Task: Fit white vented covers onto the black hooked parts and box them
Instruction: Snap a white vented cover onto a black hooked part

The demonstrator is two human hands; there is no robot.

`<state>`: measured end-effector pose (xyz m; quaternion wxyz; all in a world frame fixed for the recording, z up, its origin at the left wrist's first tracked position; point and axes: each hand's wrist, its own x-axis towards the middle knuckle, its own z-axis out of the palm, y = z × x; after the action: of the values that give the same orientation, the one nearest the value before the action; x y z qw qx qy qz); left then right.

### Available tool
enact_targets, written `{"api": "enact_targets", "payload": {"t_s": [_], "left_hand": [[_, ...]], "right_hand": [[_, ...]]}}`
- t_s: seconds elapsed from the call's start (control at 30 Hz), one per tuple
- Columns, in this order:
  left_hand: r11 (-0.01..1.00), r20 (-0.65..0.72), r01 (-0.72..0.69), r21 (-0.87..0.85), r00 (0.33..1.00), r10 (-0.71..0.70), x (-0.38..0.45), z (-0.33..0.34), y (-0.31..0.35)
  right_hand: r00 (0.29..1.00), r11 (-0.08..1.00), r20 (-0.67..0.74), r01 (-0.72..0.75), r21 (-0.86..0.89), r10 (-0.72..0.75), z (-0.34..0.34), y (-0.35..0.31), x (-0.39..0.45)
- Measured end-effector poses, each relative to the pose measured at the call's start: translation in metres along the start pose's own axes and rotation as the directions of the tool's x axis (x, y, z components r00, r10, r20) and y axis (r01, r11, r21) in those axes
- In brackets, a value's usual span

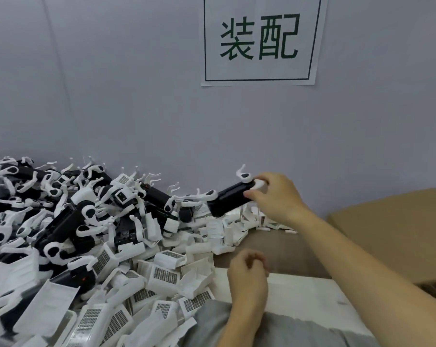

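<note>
Item in hand: black hooked part (228, 200), long dark body, lifted above the far edge of the heap, tilted, its lower end toward the pile and its upper end at the fingers.
Hooks on item: white hook (243, 172) at the upper end, a second white hook (207, 195) near the lower end; both stand clear of the pile.
Right hand (274, 196): thumb and fingers pinch the part's upper end, at a white rounded end piece; the body itself is left bare.
Left hand (248, 274): low and near the body, fingers curled inward; whether it has hold of anything cannot be told.
Cover stock: white vented covers (165, 275), loose, many lying grille up, just left of the left hand.
Part stock: heap of black parts (61, 226), tangled by their hooks, along the wall to the left.
Destination: cardboard box (397, 221), at the right, beyond the right forearm; its inside is not in view.
Step judged: part picked, cover not yet fitted.
Handling note: bring the part down toward the left hand before mating; a pinch at one end gives little control over twist, so a second grip on the body is advisable.
Fit note: take one cover only, match its open side to the body, and press evenly.
Risk: hooks snagging neighbours in the heap.
</note>
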<state>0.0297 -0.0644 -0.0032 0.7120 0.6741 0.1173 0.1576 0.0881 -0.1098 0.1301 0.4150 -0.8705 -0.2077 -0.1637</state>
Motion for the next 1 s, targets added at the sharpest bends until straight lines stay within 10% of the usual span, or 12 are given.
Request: {"api": "enact_targets", "payload": {"t_s": [0.17, 0.43, 0.67, 1.0], "left_hand": [[0.934, -0.284, -0.318, 0.164, 0.891, 0.353, -0.016, -0.025, 0.012], [0.726, 0.069, -0.372, 0.578, 0.909, 0.411, -0.016, -0.015, 0.002], [0.967, -0.072, -0.242, -0.084, 0.969, 0.236, -0.014, -0.022, 0.017], [0.801, -0.150, 0.050, -0.597, 0.973, -0.173, 0.004, -0.031, 0.015]], "right_hand": [[0.972, 0.991, -0.190, -0.135, 0.016, 0.135, -0.041, 0.060, -0.036], [0.994, 0.989, -0.024, 0.100, -0.110, -0.103, -0.034, 0.069, -0.067], [0.979, 0.977, 0.027, 0.199, 0.074, -0.202, -0.006, 0.042, -0.070], [0.987, 0.992, 0.124, 0.095, 0.088, -0.106, 0.042, 0.072, -0.116]]}}
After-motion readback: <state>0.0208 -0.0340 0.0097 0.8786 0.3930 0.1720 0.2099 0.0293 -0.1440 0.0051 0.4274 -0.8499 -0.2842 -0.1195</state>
